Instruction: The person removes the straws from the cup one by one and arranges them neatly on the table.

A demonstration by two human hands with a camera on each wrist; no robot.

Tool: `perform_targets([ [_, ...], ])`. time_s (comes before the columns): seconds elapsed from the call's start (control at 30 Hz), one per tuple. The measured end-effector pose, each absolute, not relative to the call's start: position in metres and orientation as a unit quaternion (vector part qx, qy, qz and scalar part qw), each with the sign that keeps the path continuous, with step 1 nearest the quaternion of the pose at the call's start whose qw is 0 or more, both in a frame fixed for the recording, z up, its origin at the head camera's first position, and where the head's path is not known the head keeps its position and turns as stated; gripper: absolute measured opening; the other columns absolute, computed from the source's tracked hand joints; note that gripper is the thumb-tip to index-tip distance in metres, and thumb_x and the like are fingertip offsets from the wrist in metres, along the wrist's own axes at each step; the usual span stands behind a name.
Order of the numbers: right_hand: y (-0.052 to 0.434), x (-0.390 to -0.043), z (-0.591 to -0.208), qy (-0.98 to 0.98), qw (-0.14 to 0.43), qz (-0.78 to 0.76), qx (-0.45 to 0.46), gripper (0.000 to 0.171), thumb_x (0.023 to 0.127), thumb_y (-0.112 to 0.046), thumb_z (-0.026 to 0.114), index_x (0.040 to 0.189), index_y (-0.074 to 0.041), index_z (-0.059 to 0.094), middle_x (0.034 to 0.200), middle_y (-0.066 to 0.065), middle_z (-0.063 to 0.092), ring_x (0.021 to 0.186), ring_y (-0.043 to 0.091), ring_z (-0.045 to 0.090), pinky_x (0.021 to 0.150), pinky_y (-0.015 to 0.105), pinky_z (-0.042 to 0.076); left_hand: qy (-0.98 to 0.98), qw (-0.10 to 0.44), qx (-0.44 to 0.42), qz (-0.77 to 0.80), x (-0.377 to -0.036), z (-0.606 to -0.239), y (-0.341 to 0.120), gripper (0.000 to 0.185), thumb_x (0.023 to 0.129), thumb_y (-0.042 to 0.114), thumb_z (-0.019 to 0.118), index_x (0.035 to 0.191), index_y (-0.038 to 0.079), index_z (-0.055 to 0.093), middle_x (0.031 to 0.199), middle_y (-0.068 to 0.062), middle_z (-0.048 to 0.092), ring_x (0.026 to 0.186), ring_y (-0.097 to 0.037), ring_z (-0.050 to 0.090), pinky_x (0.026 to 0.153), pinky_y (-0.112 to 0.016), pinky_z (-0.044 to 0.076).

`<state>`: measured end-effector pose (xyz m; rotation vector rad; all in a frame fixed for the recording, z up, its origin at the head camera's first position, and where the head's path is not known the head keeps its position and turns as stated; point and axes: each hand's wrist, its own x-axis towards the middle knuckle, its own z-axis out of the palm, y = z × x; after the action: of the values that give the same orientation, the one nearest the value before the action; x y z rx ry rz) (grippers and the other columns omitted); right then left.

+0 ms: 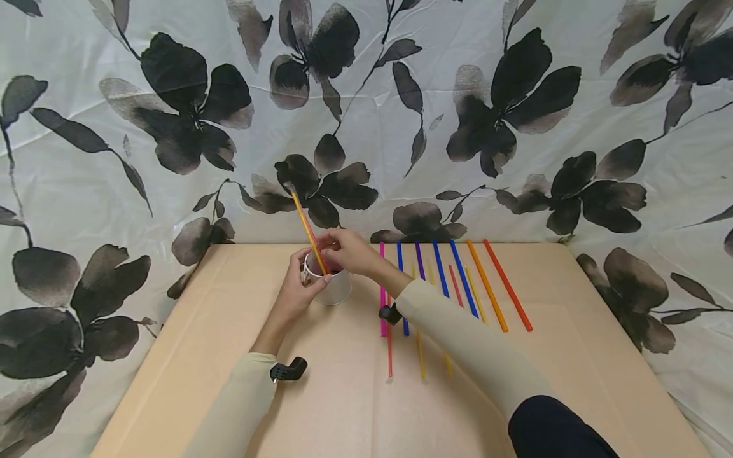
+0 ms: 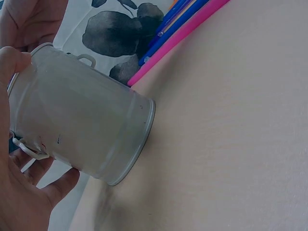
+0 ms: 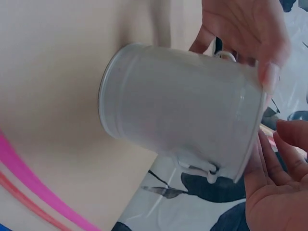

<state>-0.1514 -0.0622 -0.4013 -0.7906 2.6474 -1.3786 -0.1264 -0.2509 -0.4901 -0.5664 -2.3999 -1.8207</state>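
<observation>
Near the table's back edge, hands grip bucket (image 1: pixel 335 287) and pinch straw (image 1: pixel 308 231).

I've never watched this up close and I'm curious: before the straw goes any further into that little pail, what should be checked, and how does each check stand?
1. White pail sits flat on the table: ok.
2. Left hand steadies the pail at its rim: ok.
3. Right hand pinches the orange straw: ok.
4. Straw's lower end inside the pail: ok, tilted.
5. Room left inside the pail: cannot tell.
6. Remaining straws lie apart from the pail: ok.
</observation>
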Motion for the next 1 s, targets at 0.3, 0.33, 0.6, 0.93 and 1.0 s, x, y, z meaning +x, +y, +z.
perform_targets([
  [0.3, -0.070, -0.155, -0.401, 0.864, 0.024, -0.426, -0.266, 0.027, 0.101, -0.006, 0.060, 0.127, -0.005, 0.069, 0.119, 0.010, 0.069, 0.113, 0.024, 0.068, 0.091, 0.029, 0.057, -0.786, 0.015, -0.186, -0.589, -0.103, -0.452, -0.245, 0.078, 0.094, 0.015, 0.072, 0.154, 0.002, 0.023, 0.156, -0.028, 0.026, 0.147, -0.045, 0.027, 0.116, -0.061, 0.031],
  [0.33, -0.071, -0.156, -0.402, 0.867, 0.024, -0.419, -0.268, 0.027, 0.101, -0.006, 0.059, 0.126, -0.005, 0.069, 0.117, 0.010, 0.070, 0.109, 0.022, 0.068, 0.089, 0.027, 0.057, -0.786, 0.016, -0.187, -0.589, -0.103, -0.452, -0.245, 0.078, 0.094, 0.015, 0.072, 0.154, 0.002, 0.023, 0.157, -0.027, 0.026, 0.148, -0.045, 0.027, 0.116, -0.061, 0.030],
  [0.6, -0.077, -0.159, -0.407, 0.873, 0.022, -0.401, -0.277, 0.031, 0.100, -0.005, 0.060, 0.130, -0.004, 0.067, 0.111, 0.009, 0.070, 0.095, 0.015, 0.062, 0.079, 0.020, 0.051, -0.782, 0.016, -0.189, -0.594, -0.102, -0.454, -0.245, 0.077, 0.094, 0.012, 0.071, 0.153, 0.001, 0.023, 0.152, -0.026, 0.030, 0.145, -0.043, 0.029, 0.116, -0.062, 0.031],
  [0.93, -0.063, -0.157, -0.403, 0.838, -0.077, -0.493, -0.222, 0.018, 0.095, -0.007, 0.070, 0.113, -0.011, 0.071, 0.109, 0.001, 0.071, 0.101, 0.015, 0.068, 0.090, 0.028, 0.057, -0.784, 0.025, -0.183, -0.593, -0.104, -0.456, -0.244, 0.080, 0.093, 0.011, 0.072, 0.153, -0.003, 0.022, 0.151, -0.033, 0.031, 0.143, -0.049, 0.030, 0.116, -0.065, 0.029],
  [1.0, -0.059, -0.157, -0.401, 0.831, -0.106, -0.500, -0.221, 0.016, 0.095, -0.008, 0.071, 0.110, -0.012, 0.070, 0.106, -0.001, 0.070, 0.097, 0.014, 0.067, 0.087, 0.027, 0.057, -0.783, 0.025, -0.185, -0.593, -0.104, -0.456, -0.244, 0.080, 0.093, 0.012, 0.072, 0.153, -0.003, 0.022, 0.151, -0.033, 0.031, 0.143, -0.049, 0.029, 0.116, -0.065, 0.028],
])
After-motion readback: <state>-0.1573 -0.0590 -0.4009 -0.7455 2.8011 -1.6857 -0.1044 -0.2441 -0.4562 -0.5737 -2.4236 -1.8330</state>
